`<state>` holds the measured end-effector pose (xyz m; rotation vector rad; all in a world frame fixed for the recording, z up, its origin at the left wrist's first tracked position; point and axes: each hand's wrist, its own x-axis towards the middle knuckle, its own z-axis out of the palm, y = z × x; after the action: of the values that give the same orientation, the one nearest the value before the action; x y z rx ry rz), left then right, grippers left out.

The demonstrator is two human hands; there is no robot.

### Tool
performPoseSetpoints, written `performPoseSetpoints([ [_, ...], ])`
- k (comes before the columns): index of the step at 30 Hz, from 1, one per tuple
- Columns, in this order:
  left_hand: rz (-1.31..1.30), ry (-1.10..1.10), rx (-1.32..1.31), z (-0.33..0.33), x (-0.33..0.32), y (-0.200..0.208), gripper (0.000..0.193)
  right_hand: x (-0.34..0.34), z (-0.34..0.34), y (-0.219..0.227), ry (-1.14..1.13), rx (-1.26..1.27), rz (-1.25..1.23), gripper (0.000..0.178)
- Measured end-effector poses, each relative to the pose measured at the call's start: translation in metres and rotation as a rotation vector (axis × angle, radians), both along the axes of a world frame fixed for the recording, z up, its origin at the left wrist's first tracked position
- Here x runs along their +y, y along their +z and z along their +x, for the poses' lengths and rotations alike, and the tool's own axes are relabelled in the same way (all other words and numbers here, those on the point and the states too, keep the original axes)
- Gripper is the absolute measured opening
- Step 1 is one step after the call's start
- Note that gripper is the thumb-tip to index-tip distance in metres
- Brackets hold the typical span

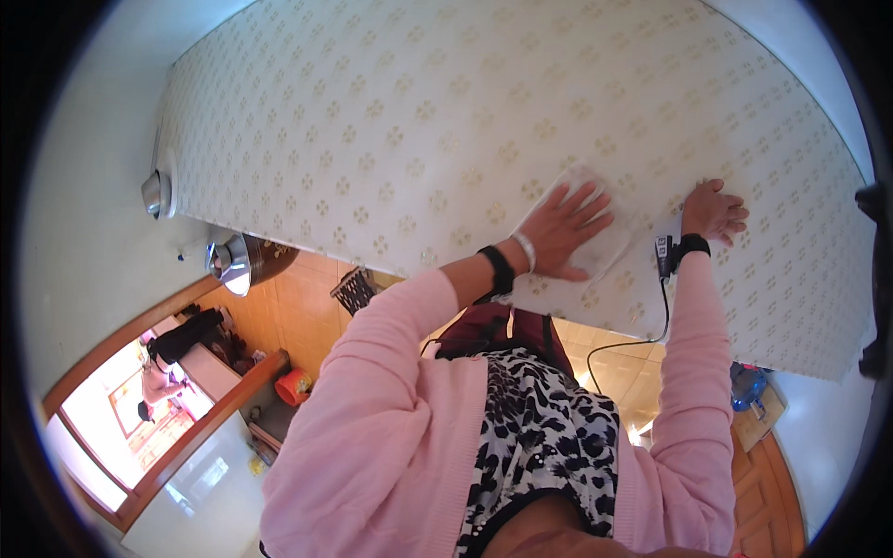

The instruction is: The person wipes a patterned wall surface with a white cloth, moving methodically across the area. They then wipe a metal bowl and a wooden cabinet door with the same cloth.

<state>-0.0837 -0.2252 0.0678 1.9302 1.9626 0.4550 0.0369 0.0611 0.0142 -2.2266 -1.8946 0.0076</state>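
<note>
My left hand [565, 232] lies flat with its fingers spread on a thin white cloth-like sheet [606, 259]. Cloth, paper or plastic, I cannot tell which. Under both hands is a pale tablecloth [372, 139] with a gold flower pattern, covering a large table. To the right of the sheet, my right hand [714, 212] rests near the tabletop, fingers loosely apart and nothing seen in them. A small black device [663, 256] sits beside my right wrist, and its dark cable [614, 347] hangs over the near edge of the table.
The table's near edge runs in front of my body. Beyond its left end stand a metal pot [156, 194] and a shiny rounded vessel [244, 260]. A dark woven basket [353, 290], an orange bucket [294, 386] and a blue container [747, 386] stand lower down. Another person [160, 384] is visible through an opening.
</note>
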Motion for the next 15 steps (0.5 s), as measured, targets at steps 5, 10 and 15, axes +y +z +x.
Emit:
performPoseSetpoints([
  [5,-0.096,0.183,0.026,0.016,-0.096,-0.005,0.101,0.005,0.005,-0.009,0.018,0.027,0.062,0.074],
  [10,-0.064,0.652,0.234,-0.033,-0.192,-0.026,0.099,0.013,0.011,-0.019,0.048,-0.007,0.096,0.078],
  [15,-0.311,1.278,0.435,-0.083,-0.277,-0.026,0.097,0.010,0.060,-0.026,0.393,0.014,-0.068,0.070],
])
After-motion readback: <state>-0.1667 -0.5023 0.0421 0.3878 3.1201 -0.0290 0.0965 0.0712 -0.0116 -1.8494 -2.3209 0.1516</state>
